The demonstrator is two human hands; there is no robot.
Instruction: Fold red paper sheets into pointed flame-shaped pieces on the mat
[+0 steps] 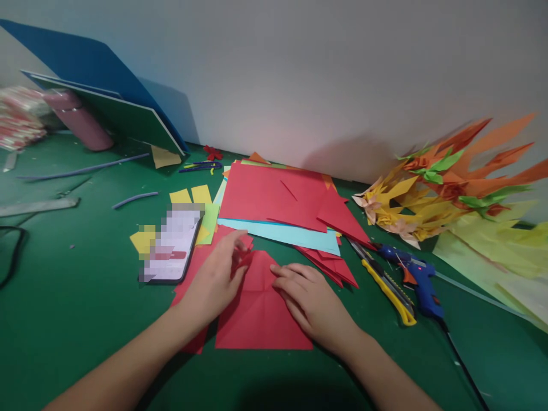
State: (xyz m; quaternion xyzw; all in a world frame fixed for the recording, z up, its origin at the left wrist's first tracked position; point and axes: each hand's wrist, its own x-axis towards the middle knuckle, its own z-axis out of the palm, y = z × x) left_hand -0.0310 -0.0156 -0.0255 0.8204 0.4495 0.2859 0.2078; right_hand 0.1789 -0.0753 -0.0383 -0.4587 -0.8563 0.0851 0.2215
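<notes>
A red sheet of paper (265, 319) lies on the green table in front of me, its top corners folded in to a peak and creases crossing its middle. My left hand (216, 279) is at the paper's upper left slope, with the thumb at the edge and the other fingers curved, apart from the thumb. On the right slope rest the fingertips of my right hand (306, 297), stretched out and loosely bent, with the thumb mostly hidden. More red paper (197, 331) lies under and beside my left forearm.
Behind the hands lies a stack of red sheets (274, 194) over light blue paper (295, 233). A phone (173, 245) is at left among yellow pieces. At right are a yellow cutter knife (389, 291), a blue glue gun (422, 279) and paper flowers (449, 177). A pink bottle (81, 120) leans at back left.
</notes>
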